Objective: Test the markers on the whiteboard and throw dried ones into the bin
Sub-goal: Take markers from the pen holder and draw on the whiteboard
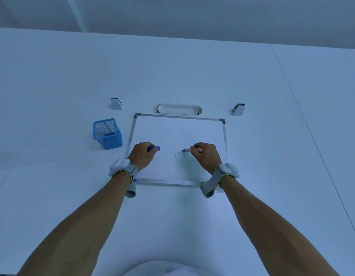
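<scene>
Your right hand [205, 156] pinches a marker [190, 150] w/ tip on whiteboard [172, 132], ink showing, so it's good; left hand [142, 155] grips its cap [154, 149]; bin [107, 133] unused, more testing maybe left.

No text or label can be read anywhere. The whiteboard [178, 136] bears only a small blue scribble [178, 152], not a letter.

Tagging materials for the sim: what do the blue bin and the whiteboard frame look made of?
Blue bin: looks like painted metal mesh, since the walls are see-through with a fine grid and solid rim; coated plastic mesh is possible. Whiteboard frame: seems brushed aluminium, pale grey with a dull sheen, and darker grey, probably plastic, corner caps.
</scene>
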The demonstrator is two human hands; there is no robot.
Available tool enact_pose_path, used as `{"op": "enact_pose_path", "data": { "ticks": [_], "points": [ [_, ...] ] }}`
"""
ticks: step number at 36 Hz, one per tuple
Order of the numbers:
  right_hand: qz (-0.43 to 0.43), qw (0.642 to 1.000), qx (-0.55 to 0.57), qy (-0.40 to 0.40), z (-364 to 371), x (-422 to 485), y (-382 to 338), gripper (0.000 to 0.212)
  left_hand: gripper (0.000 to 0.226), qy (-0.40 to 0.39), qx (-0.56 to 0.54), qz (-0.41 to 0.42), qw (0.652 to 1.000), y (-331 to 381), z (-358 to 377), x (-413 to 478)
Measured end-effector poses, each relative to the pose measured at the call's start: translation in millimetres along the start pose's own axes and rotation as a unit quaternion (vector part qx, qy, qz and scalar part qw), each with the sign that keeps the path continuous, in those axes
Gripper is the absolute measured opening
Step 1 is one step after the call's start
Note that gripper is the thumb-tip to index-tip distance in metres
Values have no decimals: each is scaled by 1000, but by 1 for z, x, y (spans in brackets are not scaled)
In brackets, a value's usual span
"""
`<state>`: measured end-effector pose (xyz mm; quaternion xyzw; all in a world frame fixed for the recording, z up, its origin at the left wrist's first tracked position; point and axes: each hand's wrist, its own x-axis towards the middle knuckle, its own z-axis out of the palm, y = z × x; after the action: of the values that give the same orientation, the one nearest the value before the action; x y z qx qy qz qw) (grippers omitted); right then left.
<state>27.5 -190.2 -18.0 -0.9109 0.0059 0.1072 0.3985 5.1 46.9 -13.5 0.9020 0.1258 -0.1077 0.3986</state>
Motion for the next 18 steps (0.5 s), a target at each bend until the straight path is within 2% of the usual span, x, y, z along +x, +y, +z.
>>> {"op": "enact_pose_path", "data": {
  "ticks": [3,5,7,11,13,18],
  "points": [
    [43,997,-4,64,-9,2,6,30,25,-1,1,0,1000,0,0,-1],
    [58,996,-8,72,-9,5,9,32,25,-1,1,-1,1000,-1,1,-2],
    [55,997,-1,51,-6,6,3,33,25,-2,1,-1,1000,-1,1,-3],
    [7,998,-16,-53,12,7,-23,32,26,-2,2,1,1000,1,1,-7],
    [-3,996,-32,-79,20,9,-31,30,26,1,4,1,1000,0,-1,-8],
    [60,992,-111,10,4,18,-29,31,25,20,2,-3,1000,-6,-10,-9]
  ]
}}
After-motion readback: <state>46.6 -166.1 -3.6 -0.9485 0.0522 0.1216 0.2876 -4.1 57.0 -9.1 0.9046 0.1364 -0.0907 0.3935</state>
